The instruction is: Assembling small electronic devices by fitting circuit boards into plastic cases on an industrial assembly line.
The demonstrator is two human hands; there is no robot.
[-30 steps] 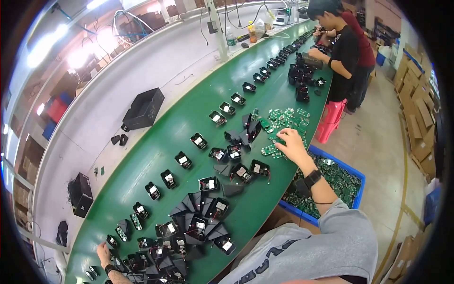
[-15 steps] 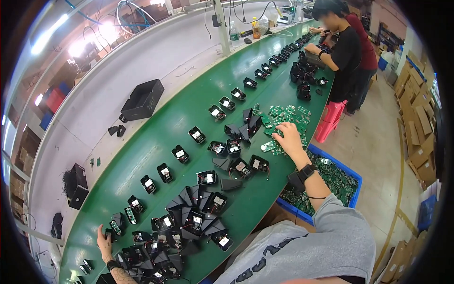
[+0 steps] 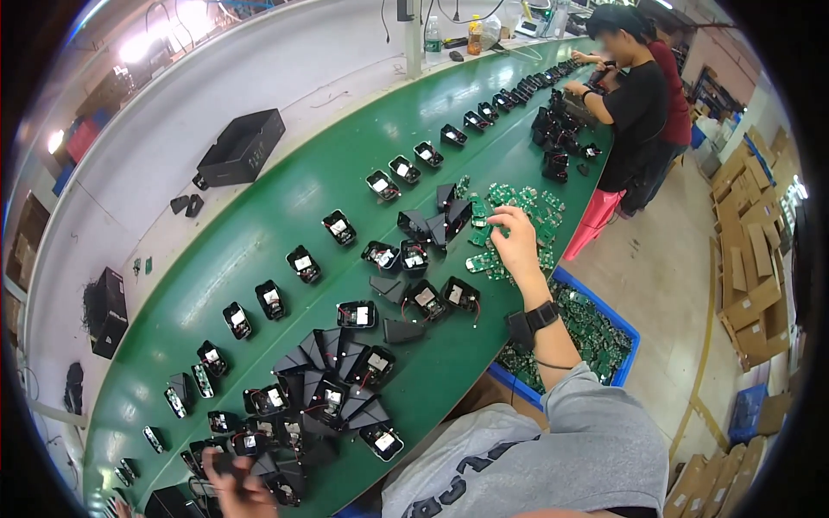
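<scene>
My left hand (image 3: 231,492), smeared by motion, is at the near left over a heap of black plastic housings (image 3: 289,423). Its fingers close around a dark housing (image 3: 227,466). Many housings hold a white block and thin red wires. To the right, my right hand (image 3: 518,246) bends over a spread pile of green circuit boards (image 3: 540,207). Thumb and forefinger curl together at the pile's left edge; whether a board is between them I cannot make out. Close by stand several wired housings (image 3: 427,298) and dark wedge-shaped covers (image 3: 414,226).
A row of housings (image 3: 304,263) runs along the green bench (image 3: 345,155). A blue crate (image 3: 635,332) full of boards stands below its right edge. A black box (image 3: 242,147) lies on the far ledge. Two people (image 3: 639,95) work at the far right beside a pink stool (image 3: 596,224).
My left hand has left the row at the left and come back over the near heap, a dark housing in its fingers. My right hand stays at the boards. The view has shifted slightly.
</scene>
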